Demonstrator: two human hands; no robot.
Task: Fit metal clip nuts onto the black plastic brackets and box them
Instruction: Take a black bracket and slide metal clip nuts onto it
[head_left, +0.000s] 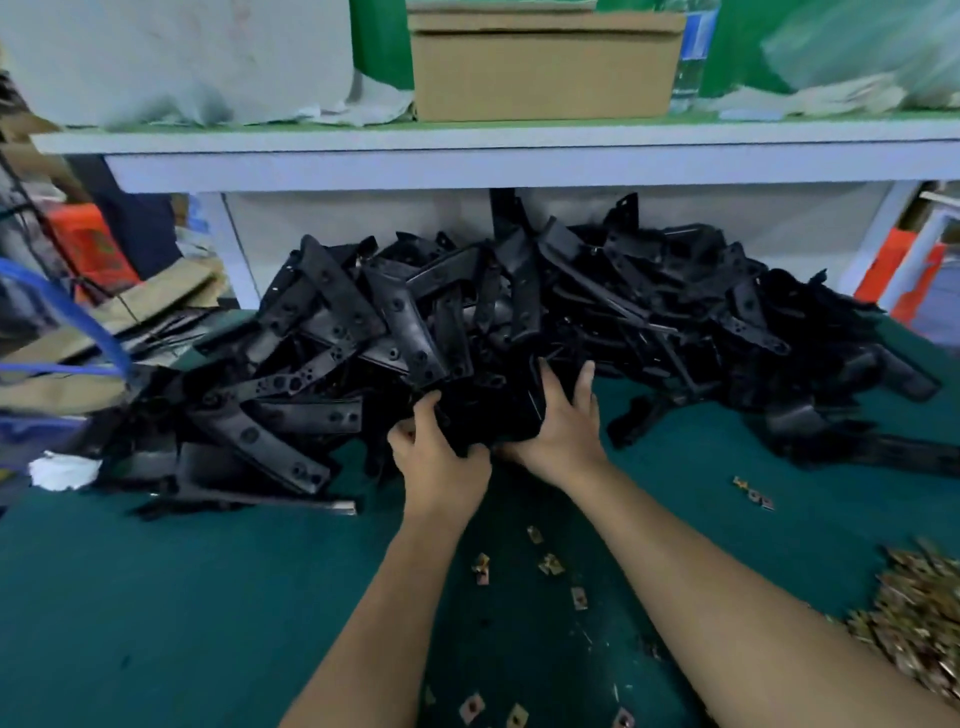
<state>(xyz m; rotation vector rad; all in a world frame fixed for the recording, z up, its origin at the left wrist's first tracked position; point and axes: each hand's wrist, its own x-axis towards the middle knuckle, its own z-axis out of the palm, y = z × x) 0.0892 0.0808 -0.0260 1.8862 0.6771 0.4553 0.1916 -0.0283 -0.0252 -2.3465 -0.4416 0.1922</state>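
Note:
A big heap of black plastic brackets (395, 322) covers the back of the green table (182, 597), under a shelf. At the heap's front edge, both hands grip the same bunch of brackets (493, 415). My left hand (439, 457) curls round its left side and my right hand (563, 421) wraps its right side, fingers pointing up. Brass-coloured clip nuts (919, 618) lie piled at the right edge, and several loose clip nuts (550, 564) are scattered between my forearms.
A cardboard box (540, 62) stands on the white shelf (467, 140) above the heap, with plastic bags beside it. Blue tubing (78, 322) and cardboard clutter the left side. A white rag (62, 470) lies at the left of the table.

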